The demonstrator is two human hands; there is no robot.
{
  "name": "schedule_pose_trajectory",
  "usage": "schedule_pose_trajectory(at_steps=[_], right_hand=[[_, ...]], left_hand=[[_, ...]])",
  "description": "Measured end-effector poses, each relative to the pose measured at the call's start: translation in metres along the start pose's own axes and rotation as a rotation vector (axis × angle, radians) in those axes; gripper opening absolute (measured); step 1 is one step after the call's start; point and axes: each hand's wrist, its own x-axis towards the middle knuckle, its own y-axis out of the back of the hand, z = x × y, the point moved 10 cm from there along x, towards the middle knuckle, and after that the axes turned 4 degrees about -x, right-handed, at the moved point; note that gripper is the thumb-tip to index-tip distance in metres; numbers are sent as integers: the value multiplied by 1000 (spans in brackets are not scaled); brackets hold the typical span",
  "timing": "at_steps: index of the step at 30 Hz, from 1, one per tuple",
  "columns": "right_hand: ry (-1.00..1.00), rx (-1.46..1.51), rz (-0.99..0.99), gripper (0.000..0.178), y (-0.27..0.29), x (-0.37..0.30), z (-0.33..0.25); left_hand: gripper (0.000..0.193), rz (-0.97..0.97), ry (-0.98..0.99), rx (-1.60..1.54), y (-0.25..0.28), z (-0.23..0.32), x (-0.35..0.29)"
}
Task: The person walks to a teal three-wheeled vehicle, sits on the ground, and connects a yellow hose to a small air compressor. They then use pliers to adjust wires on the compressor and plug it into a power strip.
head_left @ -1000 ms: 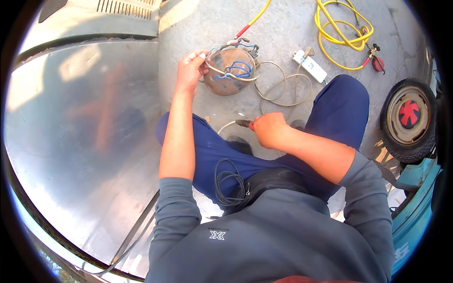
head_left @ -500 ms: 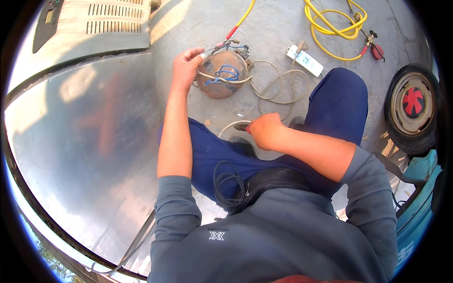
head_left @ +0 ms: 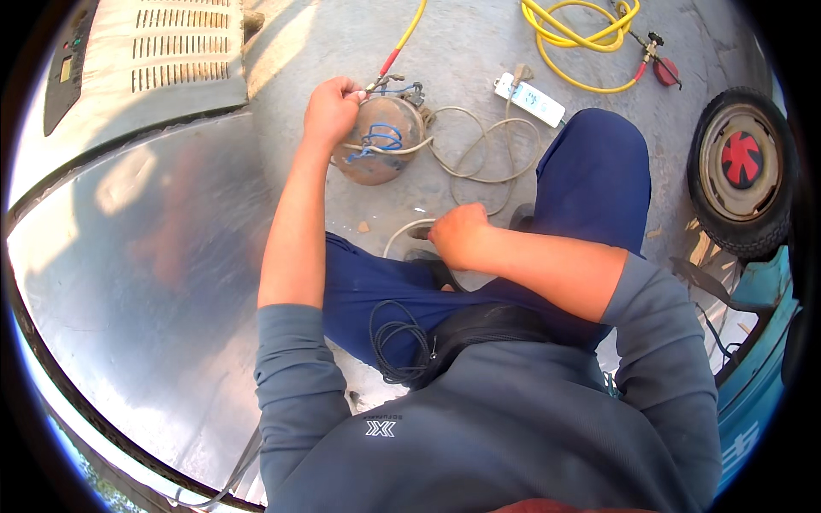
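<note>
Left hand (head_left: pixel 329 109) closed around fittings atop the rusty round compressor (head_left: pixel 380 141) on the concrete floor (head_left: pixel 479 51); exact part hidden by fingers. Right hand (head_left: pixel 457 235) curled near a pale cable (head_left: pixel 402 235); grip unclear, fingertips hidden against knee.

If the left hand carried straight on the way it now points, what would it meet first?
The left hand points up and right, already at the fittings atop the round rusty compressor tank. It would likely meet the red-and-yellow hose first, though depth is unclear.
</note>
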Motion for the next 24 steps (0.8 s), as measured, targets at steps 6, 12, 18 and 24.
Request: schedule_pose_trajectory(at_steps=[6,12,18,24], right_hand=[[-91,36,-7,40,-25,40,26],[-198,127,176,39,-16,56,52],[-498,692,785,26,80,23,160],[-334,1088,907,30,115,76,206]], left_hand=[[39,152,-4,-145,14,8,-9],[54,277,55,-359,24,-26,-58],[82,140,167,-374,-8,-63,-129],[85,176,149,-259,-22,-50,-122]])
